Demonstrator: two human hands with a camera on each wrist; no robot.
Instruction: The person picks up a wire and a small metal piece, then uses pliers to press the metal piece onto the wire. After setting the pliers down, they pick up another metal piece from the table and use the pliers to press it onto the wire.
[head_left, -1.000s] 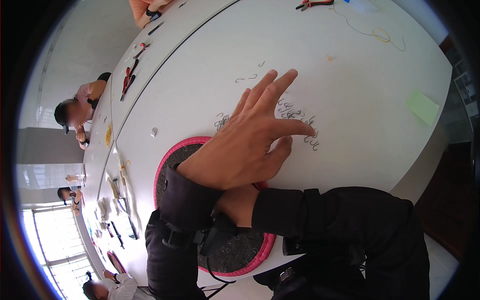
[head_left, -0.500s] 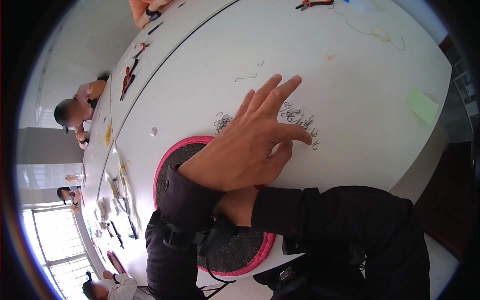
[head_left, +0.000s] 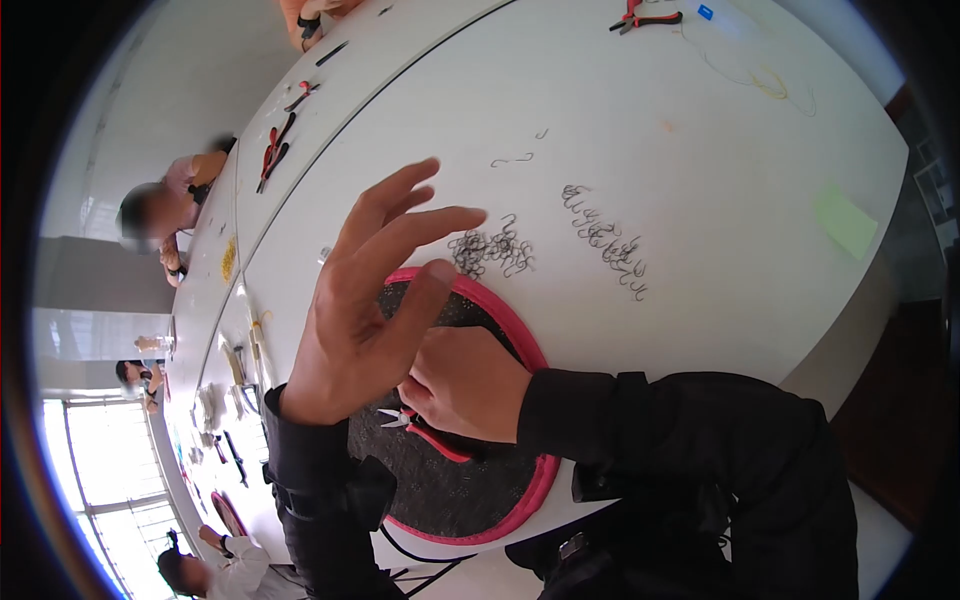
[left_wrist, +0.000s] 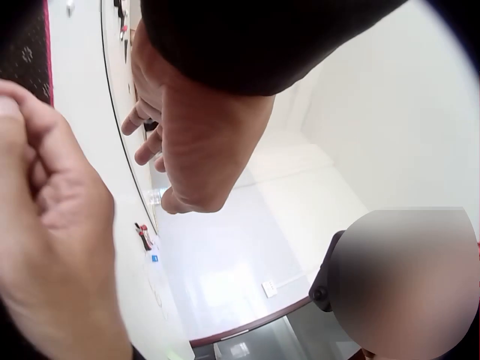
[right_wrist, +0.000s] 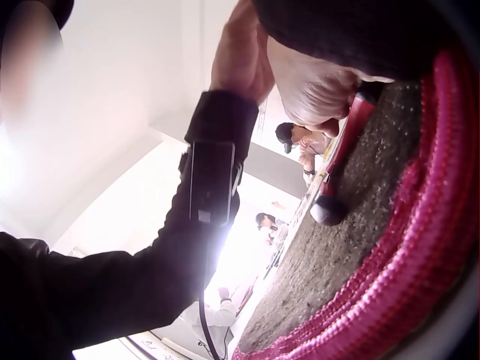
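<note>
In the head view my left hand (head_left: 375, 290) is raised over the left side of a round dark pad (head_left: 440, 500) with a pink rim. Its fingers are spread and loosely bent, thumb and forefinger apart, with nothing between them. My right hand (head_left: 465, 385) is a curled fist low over the pad; nothing shows in its fingers. Red-handled pliers (head_left: 430, 437) lie on the pad, partly under that fist. A dense heap of fish hooks (head_left: 490, 250) sits just beyond the pad's rim. A looser band of hooks (head_left: 605, 240) lies to its right, with a few strays (head_left: 515, 158) farther off.
More pliers (head_left: 645, 20) lie at the table's far edge, beside a yellow thread (head_left: 768, 82). A green paper note (head_left: 845, 220) is at the right. Other pliers (head_left: 272, 155) lie across the table seam. Several people sit along the far left side.
My left hand has drawn back left from over the hooks and turned, thumb side up. The hook heaps, the right fist and the pliers are now uncovered. The head view has shifted slightly.
</note>
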